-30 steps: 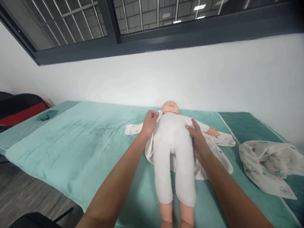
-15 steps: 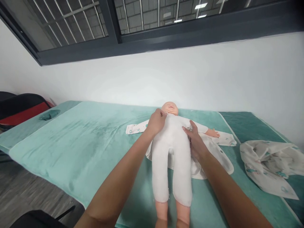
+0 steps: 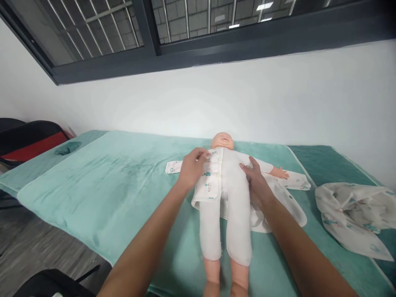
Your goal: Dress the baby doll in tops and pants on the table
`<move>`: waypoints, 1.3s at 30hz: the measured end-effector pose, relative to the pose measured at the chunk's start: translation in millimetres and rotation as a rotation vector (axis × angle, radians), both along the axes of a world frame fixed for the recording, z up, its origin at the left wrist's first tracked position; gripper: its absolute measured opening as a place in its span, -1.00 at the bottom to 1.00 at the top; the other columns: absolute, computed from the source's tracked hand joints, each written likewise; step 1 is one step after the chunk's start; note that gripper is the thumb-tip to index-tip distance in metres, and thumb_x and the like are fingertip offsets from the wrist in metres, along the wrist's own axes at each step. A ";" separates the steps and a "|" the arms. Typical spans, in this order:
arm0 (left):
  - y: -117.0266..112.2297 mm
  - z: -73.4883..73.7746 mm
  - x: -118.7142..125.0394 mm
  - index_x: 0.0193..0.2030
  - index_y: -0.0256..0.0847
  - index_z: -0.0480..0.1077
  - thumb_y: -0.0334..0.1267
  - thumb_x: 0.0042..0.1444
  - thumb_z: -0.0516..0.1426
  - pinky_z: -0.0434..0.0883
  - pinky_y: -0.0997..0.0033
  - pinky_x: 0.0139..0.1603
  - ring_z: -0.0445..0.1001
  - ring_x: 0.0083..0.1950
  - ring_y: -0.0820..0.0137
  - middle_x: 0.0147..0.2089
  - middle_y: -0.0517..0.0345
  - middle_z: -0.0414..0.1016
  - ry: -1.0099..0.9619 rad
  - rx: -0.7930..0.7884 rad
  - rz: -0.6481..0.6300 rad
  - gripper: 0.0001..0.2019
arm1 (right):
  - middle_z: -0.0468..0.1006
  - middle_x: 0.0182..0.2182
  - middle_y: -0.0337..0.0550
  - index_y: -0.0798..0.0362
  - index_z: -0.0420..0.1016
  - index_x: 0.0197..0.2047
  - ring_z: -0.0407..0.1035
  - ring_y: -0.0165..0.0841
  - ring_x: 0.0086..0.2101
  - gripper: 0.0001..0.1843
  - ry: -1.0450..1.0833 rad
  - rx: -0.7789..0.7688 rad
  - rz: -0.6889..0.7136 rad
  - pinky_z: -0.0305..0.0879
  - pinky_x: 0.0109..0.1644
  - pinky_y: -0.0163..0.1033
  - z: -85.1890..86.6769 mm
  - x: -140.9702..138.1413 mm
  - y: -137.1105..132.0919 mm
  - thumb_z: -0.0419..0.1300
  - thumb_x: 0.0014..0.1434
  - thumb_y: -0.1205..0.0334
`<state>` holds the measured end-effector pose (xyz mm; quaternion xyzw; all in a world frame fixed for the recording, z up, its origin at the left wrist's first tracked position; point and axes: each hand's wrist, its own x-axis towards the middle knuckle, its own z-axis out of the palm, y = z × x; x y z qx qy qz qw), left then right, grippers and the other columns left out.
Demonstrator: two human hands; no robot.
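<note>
A baby doll (image 3: 236,177) with a white cloth body lies face up, head toward the wall, legs toward me. Under it is spread a white baby shirt (image 3: 208,185) with small green prints. Its left front panel lies folded over the doll's chest and belly, while the right panel is laid out flat on the bed. My left hand (image 3: 192,168) is at the doll's shoulder on that folded panel, fingers loosely bent and apart. Against the doll's other side rests my right hand (image 3: 259,183), thumb and fingers spread. The doll's bare hand (image 3: 279,172) lies on the shirt's right sleeve.
A green plush cover (image 3: 93,185) lies over the bed, which has a face hole at its left end. Crumpled printed white cloth (image 3: 352,218) sits at the right. Black-and-red chairs (image 3: 34,142) stand at the left. A white wall and barred window are behind.
My left hand has moved left and slightly down from the doll's neck. The shirt's left panel now covers part of the chest and belly. My right hand stays at the doll's side.
</note>
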<state>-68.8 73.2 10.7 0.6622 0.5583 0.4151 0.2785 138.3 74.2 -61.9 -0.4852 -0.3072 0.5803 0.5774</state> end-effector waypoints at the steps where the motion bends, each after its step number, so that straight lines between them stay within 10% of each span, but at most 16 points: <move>1: 5.1 -14.0 -15.3 -0.05 -0.14 0.41 -0.34 0.21 -0.06 0.45 0.27 -0.02 0.48 0.06 0.29 0.04 0.06 0.53 0.133 0.070 0.098 -0.72 | 0.31 0.27 -0.17 -0.29 -0.06 0.40 0.38 -0.29 0.12 0.00 -0.001 0.000 0.000 0.42 0.13 -0.21 -0.2 -0.2 0.3 0.38 0.02 0.00; 7: 20.2 -80.1 -92.0 0.30 -0.11 0.22 -0.37 0.17 -0.02 0.18 0.03 0.30 0.18 0.36 0.12 0.34 0.01 0.29 0.708 0.020 0.172 -0.47 | 0.34 0.24 -0.16 -0.29 -0.08 0.41 0.40 -0.24 0.10 0.02 -0.032 0.014 0.014 0.46 0.10 -0.16 -1.9 0.6 0.7 0.38 0.00 -0.06; 17: 34.1 -93.2 -106.4 0.36 -0.16 0.15 -0.34 0.29 -0.14 0.27 0.04 0.17 0.30 0.26 0.08 0.36 -0.07 0.26 0.856 0.047 0.369 -0.50 | 0.31 0.26 -0.15 -0.30 -0.09 0.41 0.36 -0.25 0.14 0.01 -0.077 0.008 0.033 0.42 0.13 -0.17 4.9 1.4 -2.5 0.37 0.01 -0.10; 25: 15.4 -91.6 -105.8 0.29 -0.27 0.24 -0.53 0.15 -0.15 0.26 0.00 0.21 0.20 0.33 0.04 0.32 -0.12 0.28 0.740 0.086 0.498 -0.43 | 0.34 0.23 -0.13 -0.27 -0.03 0.40 0.37 -0.24 0.12 0.00 -0.133 0.023 0.066 0.38 0.16 -0.14 -1.0 11.1 3.2 0.37 0.00 -0.09; 33: -65.4 -87.7 -49.5 -0.04 -0.18 0.38 -0.23 0.20 0.02 0.41 0.27 0.01 0.49 -0.05 0.29 -0.07 0.05 0.53 -0.031 -0.029 0.102 -0.75 | 0.40 0.18 -0.11 -0.24 0.00 0.40 0.39 -0.22 0.08 -0.07 -0.261 0.002 0.071 0.34 0.18 -0.13 6.5 13.1 0.6 0.32 0.05 -0.13; 39: -104.1 -79.7 -26.5 -0.05 -0.14 0.35 -0.26 0.08 0.14 0.36 0.27 0.05 0.44 -0.04 0.30 -0.04 0.08 0.49 -0.082 -0.087 0.031 -0.73 | 0.41 0.18 -0.06 -0.15 -0.01 0.41 0.38 -0.21 0.09 -0.06 -0.311 0.013 0.060 0.37 0.13 -0.17 12.6 10.2 -2.5 0.29 0.07 -0.14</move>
